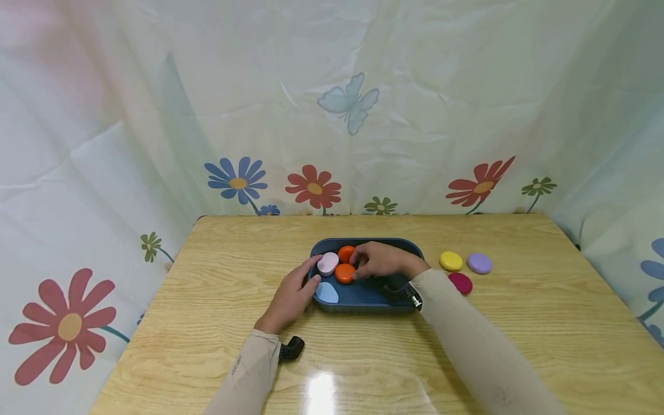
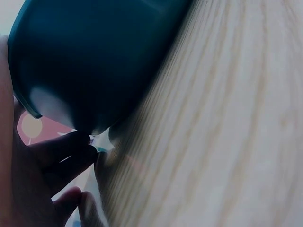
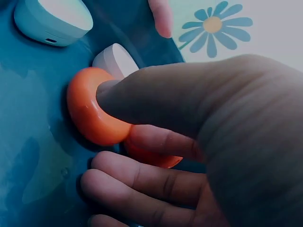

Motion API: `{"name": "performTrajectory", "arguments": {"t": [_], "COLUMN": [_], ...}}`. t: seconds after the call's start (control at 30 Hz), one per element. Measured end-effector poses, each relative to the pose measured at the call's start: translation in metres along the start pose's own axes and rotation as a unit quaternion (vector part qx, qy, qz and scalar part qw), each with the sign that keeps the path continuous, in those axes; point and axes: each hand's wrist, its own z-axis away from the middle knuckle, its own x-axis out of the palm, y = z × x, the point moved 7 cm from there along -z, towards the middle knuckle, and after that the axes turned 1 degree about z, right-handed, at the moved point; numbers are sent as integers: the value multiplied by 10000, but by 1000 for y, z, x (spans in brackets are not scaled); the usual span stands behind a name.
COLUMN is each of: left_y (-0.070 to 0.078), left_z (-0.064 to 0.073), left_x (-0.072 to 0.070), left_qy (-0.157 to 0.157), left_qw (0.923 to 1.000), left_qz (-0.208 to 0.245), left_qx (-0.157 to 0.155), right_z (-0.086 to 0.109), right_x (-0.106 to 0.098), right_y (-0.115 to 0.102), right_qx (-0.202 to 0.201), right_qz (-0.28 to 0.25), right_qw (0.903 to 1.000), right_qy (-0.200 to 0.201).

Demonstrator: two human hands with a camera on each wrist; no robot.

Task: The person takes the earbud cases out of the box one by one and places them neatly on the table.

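Note:
A dark blue tray (image 1: pixel 363 309) with rounded corners stands on the wooden table. My left hand (image 1: pixel 290 295) grips its left end, with finger and thumb at the rim; in the left wrist view, other fingers (image 2: pixel 71 163) lie outside its wall. Inside, my right hand (image 1: pixel 383 259) pinches the nearer orange disc-shaped case (image 3: pixel 87 111) between thumb and index finger, the other fingers extended beside it. A second orange case (image 1: pixel 346 253) lies just behind, partly covered by fingers in the right wrist view. A pale pink case (image 1: pixel 328 264) and a light blue one (image 1: pixel 327 293) sit at the tray's left end.
Right of the tray, a yellow case (image 1: pixel 451 261), a purple case (image 1: pixel 479 263) and a dark red case (image 1: pixel 460 283) lie on the table (image 1: pixel 544 323). My right sleeve partly overlaps the red one. A flower-printed curtain (image 1: pixel 415 144) hangs behind the table's far edge.

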Motion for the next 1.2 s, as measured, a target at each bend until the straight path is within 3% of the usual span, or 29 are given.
{"name": "performTrajectory", "arguments": {"t": [0.37,0.67,0.9,1.2], "left_y": [1,0,0,-1], "left_z": [1,0,0,0], "left_x": [-1,-1,0,0], "left_qy": [-28,9,-2,-33], "left_qw": [10000,10000,10000,10000], "left_qz": [-77,-27,-29,63], "left_qx": [-34,14,52,63], "right_z": [-5,-13,-14,-10], "right_x": [5,12,13,12], "right_y": [-10,-12,-11,-15], "right_qx": [-290,-52,147,-214], "right_qz": [361,896,878,908], "right_qw": [9988,9959,9959,9953], "right_qy": [-139,-115,-153,-259]}}
